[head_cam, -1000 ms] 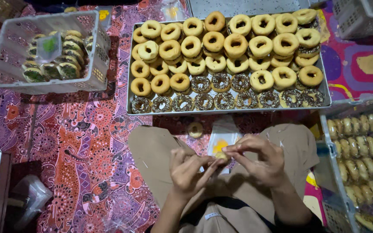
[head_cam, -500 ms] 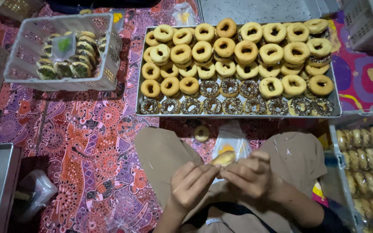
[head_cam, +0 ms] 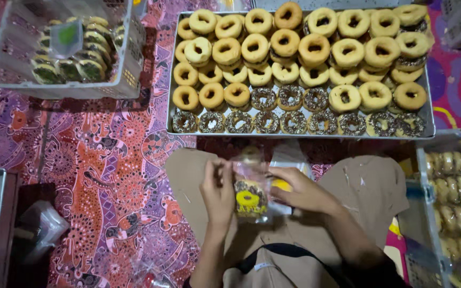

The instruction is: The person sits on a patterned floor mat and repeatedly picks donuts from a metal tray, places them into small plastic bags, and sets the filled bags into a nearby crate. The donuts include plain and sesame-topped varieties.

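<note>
Both hands — left hand [head_cam: 217, 188], right hand [head_cam: 301, 191] — pinch a crinkly clear bag [head_cam: 252, 194] around a sprinkled ring doughnut [head_cam: 248, 198].

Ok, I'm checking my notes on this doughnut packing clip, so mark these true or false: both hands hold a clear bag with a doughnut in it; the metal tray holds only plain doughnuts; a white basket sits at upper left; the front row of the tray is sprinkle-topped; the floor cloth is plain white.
1. Both the left hand and the right hand hold the clear bag with a doughnut inside: true.
2. The metal tray holds only plain doughnuts: false, it also holds sprinkled ones.
3. A white basket sits at upper left: true.
4. The tray's front row is sprinkle-topped: true.
5. The floor cloth is plain white: false, it is patterned orange and purple.
</note>
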